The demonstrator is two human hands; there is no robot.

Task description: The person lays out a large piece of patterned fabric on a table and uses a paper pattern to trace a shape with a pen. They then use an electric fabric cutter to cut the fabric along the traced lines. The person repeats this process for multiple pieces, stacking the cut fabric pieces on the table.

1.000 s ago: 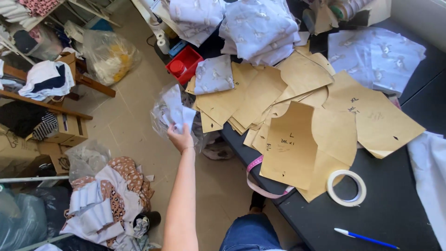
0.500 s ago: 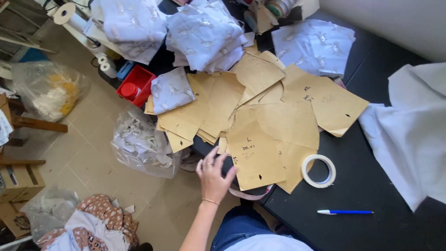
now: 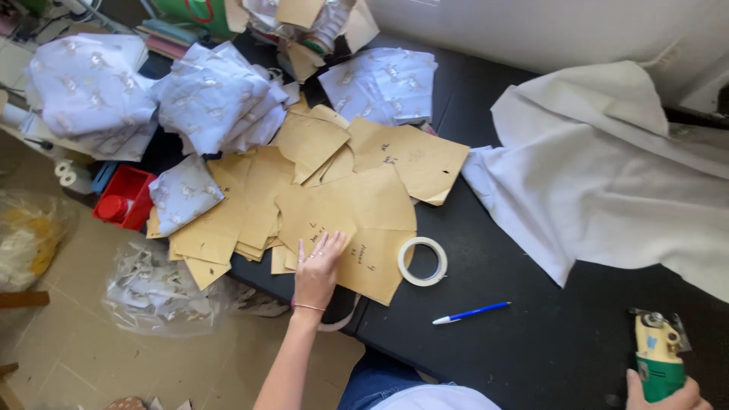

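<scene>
In the head view, the left hand (image 3: 317,267) lies flat, fingers spread, on the brown paper patterns (image 3: 357,220) piled on the dark surface (image 3: 501,349). At the bottom-right edge, the right hand (image 3: 662,395), half out of view, seems clasped around a green-and-yellow power tool (image 3: 656,354), well apart from the patterns.

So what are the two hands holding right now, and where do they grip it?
The right hand grips the green and yellow power tool by its lower body. The left hand holds nothing; it lies flat on the brown paper patterns.
</scene>
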